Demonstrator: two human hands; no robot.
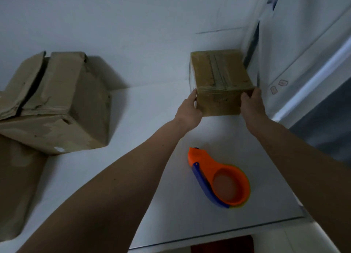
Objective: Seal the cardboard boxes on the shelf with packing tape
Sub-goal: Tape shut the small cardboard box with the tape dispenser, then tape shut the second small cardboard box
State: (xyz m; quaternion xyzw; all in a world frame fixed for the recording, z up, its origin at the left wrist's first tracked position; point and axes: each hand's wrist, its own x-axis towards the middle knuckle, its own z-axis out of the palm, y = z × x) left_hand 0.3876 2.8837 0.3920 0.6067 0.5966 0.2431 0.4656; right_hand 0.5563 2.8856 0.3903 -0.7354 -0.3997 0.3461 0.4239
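A small cardboard box (220, 78) with tape across its top sits at the back right of the white shelf (152, 119), against the wall corner. My left hand (190, 111) grips its near left corner and my right hand (253, 105) grips its near right corner. An orange and blue tape dispenser (220, 178) lies flat on the shelf, nearer to me, between my forearms. A larger, crumpled cardboard box (55, 104) stands at the left with its top flaps gaping along a dark seam.
Another piece of cardboard (17, 186) lies under the large box at the left edge. A white wall rises behind the shelf and a white panel (296, 43) closes the right side. The shelf's front edge (218, 235) runs close to me.
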